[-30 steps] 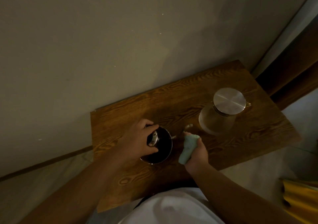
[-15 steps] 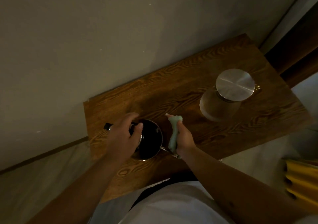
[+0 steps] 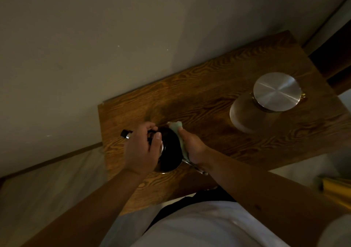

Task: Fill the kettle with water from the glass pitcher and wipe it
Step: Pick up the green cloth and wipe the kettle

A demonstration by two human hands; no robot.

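Kettle (image 3: 169,148), dark-bodied, stands on the wooden counter (image 3: 209,102) near its left front edge, close to the person; its black-tipped handle (image 3: 125,133) projects to the left and a slim metal part, seemingly the spout (image 3: 195,168), points toward the front edge; left hand (image 3: 141,150) is curled over the top of the kettle with the thumb across the lid area, fingers closed in a steadying grip; right hand (image 3: 191,147) is closed around a pale green cloth (image 3: 177,128), which is pressed against the kettle's right side; glass pitcher (image 3: 252,112) stands well apart at the right end of the counter, its round metal lid (image 3: 277,91) in place; water level inside either vessel cannot be read in this dim light. Judgement: wiping step is in hand. Risks: kettle sits near the counter's front edge, so a firm sideways stroke of the cloth could push it toward the drop if the left-hand grip slackens; if the kettle holds water, tilting it under pressure could spill through the spout; cloth could snag on the spout.
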